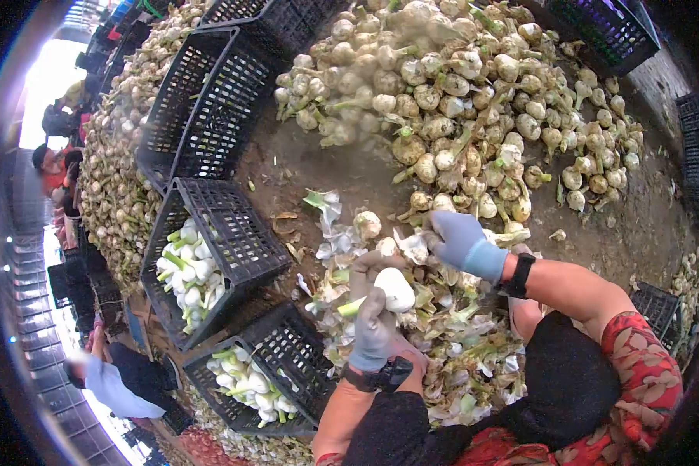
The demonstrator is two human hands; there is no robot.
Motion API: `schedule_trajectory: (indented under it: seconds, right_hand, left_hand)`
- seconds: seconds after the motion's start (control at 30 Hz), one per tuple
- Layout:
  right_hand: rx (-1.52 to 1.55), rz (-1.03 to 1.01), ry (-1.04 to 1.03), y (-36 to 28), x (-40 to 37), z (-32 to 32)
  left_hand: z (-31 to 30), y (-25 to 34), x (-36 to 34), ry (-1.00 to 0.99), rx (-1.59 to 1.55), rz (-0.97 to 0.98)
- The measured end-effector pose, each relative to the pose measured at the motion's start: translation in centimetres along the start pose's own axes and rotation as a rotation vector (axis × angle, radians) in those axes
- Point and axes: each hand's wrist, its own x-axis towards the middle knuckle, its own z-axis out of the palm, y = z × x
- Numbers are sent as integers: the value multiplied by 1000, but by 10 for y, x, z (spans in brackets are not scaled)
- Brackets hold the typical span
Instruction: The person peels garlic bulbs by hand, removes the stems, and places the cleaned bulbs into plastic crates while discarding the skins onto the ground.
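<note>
In a grey-and-white glove, my left hand [371, 325] grips a peeled garlic bulb [396, 290], smooth and white with a short green stem pointing left. My right hand [457, 239], gloved too, is just beyond it with the fingers curled in. Papery garlic skin [412, 247] shows right at its fingertips; I cannot tell whether they pinch it. Under both hands lies a heap of torn garlic skins [458, 342]. A single unpeeled garlic bulb [367, 224] rests at the far edge of that heap.
A large pile of unpeeled garlic [458, 101] spreads over the ground ahead. On my left stand black crates of peeled garlic, one nearer [279, 349] and one farther [233, 233], with further black crates [217, 109] beyond. Other people [124, 384] work at the far left.
</note>
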Motion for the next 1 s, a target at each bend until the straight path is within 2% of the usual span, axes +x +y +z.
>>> schedule_trajectory:
  seconds: [0.03, 0.07, 0.1, 0.17, 0.23, 0.3, 0.33, 0.37, 0.43, 0.5, 0.57, 0.6, 0.63, 0.67, 0.7, 0.73, 0.77, 0.8, 0.83, 0.9, 0.93, 1.0]
  right_hand:
    - [-86, 15, -64, 1, -1, 0]
    - [-39, -43, 24, -1, -3, 4]
    - [-36, -46, 25, -3, -6, 5]
    - [10, -163, -176, -29, -10, -5]
    - [-231, -377, -680, -35, -16, 15]
    - [-349, -521, -1045, -37, -30, 29]
    - [-351, -525, -958, -39, -38, 22]
    - [-346, -523, -967, -34, -41, 22]
    - [-75, -311, -558, -24, -37, 23]
    - [-7, -234, -521, -23, -26, 20]
    - [301, -209, -177, -29, -20, 21]
    - [297, -199, -174, -29, -17, 24]
    - [419, -250, -124, -28, -14, 29]
    - [538, -302, -76, -29, -14, 30]
    - [531, -298, -79, -30, -16, 27]
    - [774, -106, -257, -38, -20, 15]
    - [1011, 96, -433, -45, -23, 4]
    - [965, 160, -561, -45, -23, -6]
    - [965, 158, -562, -41, -24, 2]
    - [1275, 158, -522, -30, -28, 29]
    - [1247, 187, -560, -28, -29, 28]
    - [1362, 248, -568, -24, -29, 38]
  left_hand:
    - [-3, 3, 3, -25, -31, 5]
    - [-5, 6, 6, -50, -63, 11]
    - [-8, 8, 8, -75, -94, 17]
    - [-12, 11, 9, -63, -124, -17]
    - [-17, 25, 12, 132, -256, 86]
    - [-47, 67, 16, 470, -495, 276]
    - [-81, 90, 18, 326, -557, 432]
    - [-102, 112, 20, 184, -616, 584]
    - [-115, 139, 19, 429, -382, 790]
    - [-102, 133, 21, 486, -351, 766]
    - [-76, 93, 23, 468, 246, 418]
    - [-51, 70, 21, 319, 270, 277]
    - [-27, 46, 19, 173, 288, 135]
    - [-21, 15, 16, 92, 395, 84]
    - [-19, -9, 15, 10, 500, 37]
    - [-10, -15, 15, 9, 494, 38]
    - [-1, -17, 15, 32, 362, 56]
    - [3, -17, 15, 55, 233, 73]
    - [3, -16, 17, 56, 233, 75]
    - [1, -13, 18, 27, 279, 105]
    - [0, -13, 18, 26, 287, 100]
    - [1, -14, 18, 56, 496, 219]
